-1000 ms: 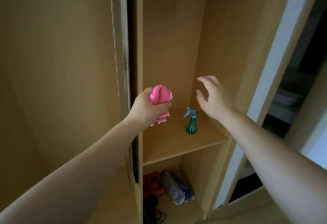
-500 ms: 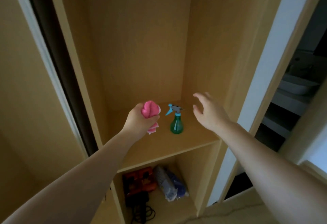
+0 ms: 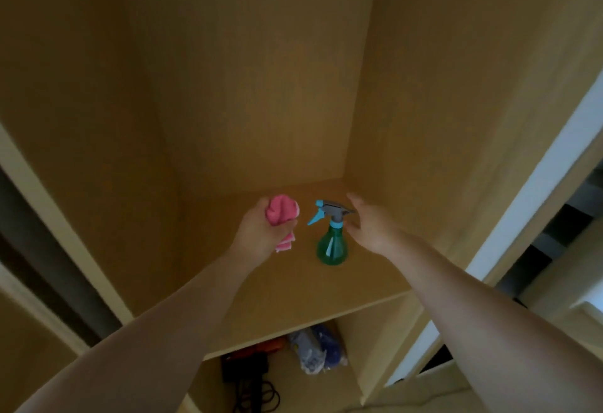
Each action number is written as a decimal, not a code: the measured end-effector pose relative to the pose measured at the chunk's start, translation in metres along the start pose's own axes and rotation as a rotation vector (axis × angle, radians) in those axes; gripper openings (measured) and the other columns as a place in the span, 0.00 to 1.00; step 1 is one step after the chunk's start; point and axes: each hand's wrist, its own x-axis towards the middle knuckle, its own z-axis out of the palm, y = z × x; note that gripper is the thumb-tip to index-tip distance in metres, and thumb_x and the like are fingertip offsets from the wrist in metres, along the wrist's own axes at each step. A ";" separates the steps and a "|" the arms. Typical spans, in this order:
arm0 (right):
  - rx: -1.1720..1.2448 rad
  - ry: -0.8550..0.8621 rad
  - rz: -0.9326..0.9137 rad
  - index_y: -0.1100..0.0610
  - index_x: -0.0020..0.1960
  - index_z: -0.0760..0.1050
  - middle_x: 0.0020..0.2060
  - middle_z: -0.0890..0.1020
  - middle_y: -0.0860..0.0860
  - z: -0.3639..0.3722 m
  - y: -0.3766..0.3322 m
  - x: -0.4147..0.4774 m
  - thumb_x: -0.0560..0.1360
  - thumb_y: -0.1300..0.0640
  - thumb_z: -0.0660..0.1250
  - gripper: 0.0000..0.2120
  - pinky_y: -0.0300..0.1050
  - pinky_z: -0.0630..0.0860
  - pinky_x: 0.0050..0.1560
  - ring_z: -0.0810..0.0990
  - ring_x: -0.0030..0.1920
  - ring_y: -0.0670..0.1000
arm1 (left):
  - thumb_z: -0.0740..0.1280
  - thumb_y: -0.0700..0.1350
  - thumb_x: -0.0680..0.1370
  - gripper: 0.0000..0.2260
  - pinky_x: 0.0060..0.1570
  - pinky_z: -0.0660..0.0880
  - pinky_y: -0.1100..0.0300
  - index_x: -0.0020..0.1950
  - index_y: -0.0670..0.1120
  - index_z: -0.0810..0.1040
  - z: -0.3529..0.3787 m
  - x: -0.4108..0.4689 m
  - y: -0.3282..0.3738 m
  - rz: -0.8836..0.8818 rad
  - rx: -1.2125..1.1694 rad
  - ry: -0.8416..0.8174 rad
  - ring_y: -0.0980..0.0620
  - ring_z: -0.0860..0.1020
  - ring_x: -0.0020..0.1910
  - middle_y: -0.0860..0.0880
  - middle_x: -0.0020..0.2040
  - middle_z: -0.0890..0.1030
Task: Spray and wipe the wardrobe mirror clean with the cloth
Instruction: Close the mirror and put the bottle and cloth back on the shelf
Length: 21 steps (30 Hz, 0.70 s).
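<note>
your right hand (image 3: 372, 230) is spread and empty just right of the green spray bottle (image 3: 332, 246), which stands upright on the wardrobe shelf (image 3: 293, 292). wrap its neck under the trigger head and lift straight up. left of the bottle, your left hand (image 3: 261, 236) grips the balled pink cloth (image 3: 281, 213).

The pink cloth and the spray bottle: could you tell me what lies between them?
Nothing but bare shelf separates cloth from spray bottle, seen in the head view.
</note>
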 end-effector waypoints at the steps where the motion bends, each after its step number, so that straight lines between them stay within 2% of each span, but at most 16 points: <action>1: 0.011 0.002 -0.003 0.53 0.79 0.52 0.68 0.73 0.56 0.005 0.003 0.011 0.81 0.50 0.59 0.29 0.42 0.71 0.43 0.78 0.56 0.56 | 0.70 0.33 0.74 0.11 0.27 0.78 0.58 0.51 0.45 0.73 0.002 0.005 -0.004 -0.005 -0.025 0.003 0.53 0.79 0.29 0.45 0.40 0.78; 3: 0.022 -0.018 -0.003 0.54 0.78 0.53 0.69 0.73 0.55 0.015 0.009 0.030 0.81 0.50 0.58 0.29 0.45 0.74 0.53 0.76 0.63 0.57 | 0.69 0.30 0.74 0.12 0.24 0.74 0.59 0.48 0.45 0.73 0.006 0.010 -0.011 -0.011 -0.067 0.025 0.51 0.77 0.27 0.45 0.35 0.76; 6: 0.073 -0.073 0.001 0.54 0.78 0.56 0.68 0.74 0.54 0.025 0.017 0.050 0.80 0.50 0.61 0.29 0.48 0.75 0.56 0.76 0.62 0.56 | 0.69 0.29 0.73 0.13 0.25 0.72 0.59 0.46 0.46 0.72 0.012 0.014 -0.017 -0.053 -0.082 0.075 0.49 0.76 0.26 0.45 0.32 0.75; 8: 0.137 -0.089 -0.018 0.55 0.76 0.62 0.65 0.76 0.54 0.031 0.021 0.059 0.79 0.51 0.64 0.27 0.46 0.75 0.54 0.77 0.61 0.56 | 0.70 0.30 0.73 0.12 0.26 0.72 0.58 0.48 0.44 0.72 0.014 0.014 -0.020 -0.073 -0.078 0.105 0.48 0.76 0.26 0.44 0.33 0.75; 9: 0.153 -0.087 -0.038 0.56 0.72 0.67 0.61 0.78 0.55 0.034 0.024 0.064 0.78 0.52 0.65 0.24 0.44 0.74 0.50 0.78 0.58 0.56 | 0.70 0.30 0.73 0.12 0.26 0.73 0.58 0.49 0.42 0.72 0.015 0.012 -0.020 -0.079 -0.081 0.122 0.48 0.77 0.27 0.44 0.33 0.75; 10: 0.161 -0.080 -0.057 0.57 0.66 0.72 0.54 0.80 0.55 0.036 0.026 0.067 0.78 0.53 0.65 0.18 0.44 0.72 0.45 0.79 0.55 0.57 | 0.70 0.30 0.73 0.12 0.26 0.73 0.57 0.50 0.41 0.71 0.017 0.009 -0.020 -0.088 -0.080 0.140 0.47 0.77 0.27 0.43 0.33 0.75; 12: 0.182 -0.060 -0.077 0.57 0.55 0.77 0.43 0.79 0.53 0.038 0.029 0.071 0.77 0.54 0.66 0.09 0.46 0.71 0.42 0.80 0.48 0.57 | 0.70 0.30 0.73 0.12 0.25 0.74 0.58 0.49 0.42 0.72 0.019 0.000 -0.017 -0.107 -0.062 0.178 0.49 0.78 0.27 0.44 0.34 0.76; 15: 0.222 -0.052 -0.096 0.55 0.49 0.78 0.41 0.80 0.53 0.038 0.033 0.070 0.76 0.56 0.67 0.04 0.48 0.73 0.43 0.80 0.45 0.57 | 0.70 0.30 0.73 0.11 0.24 0.75 0.60 0.50 0.41 0.72 0.020 -0.018 -0.009 -0.122 -0.012 0.214 0.50 0.78 0.27 0.42 0.35 0.77; 17: 0.225 -0.061 -0.116 0.53 0.47 0.78 0.39 0.81 0.53 0.036 0.036 0.063 0.76 0.56 0.67 0.02 0.48 0.73 0.41 0.79 0.42 0.55 | 0.70 0.32 0.73 0.12 0.25 0.76 0.59 0.52 0.40 0.72 0.019 -0.029 0.000 -0.132 0.023 0.249 0.50 0.79 0.28 0.41 0.37 0.78; 21: 0.251 -0.046 -0.206 0.53 0.46 0.78 0.38 0.81 0.52 0.026 0.036 0.048 0.76 0.56 0.67 0.02 0.48 0.73 0.38 0.79 0.39 0.53 | 0.73 0.37 0.73 0.14 0.29 0.77 0.65 0.53 0.48 0.73 0.017 -0.052 0.019 -0.133 0.121 0.273 0.60 0.80 0.29 0.48 0.41 0.81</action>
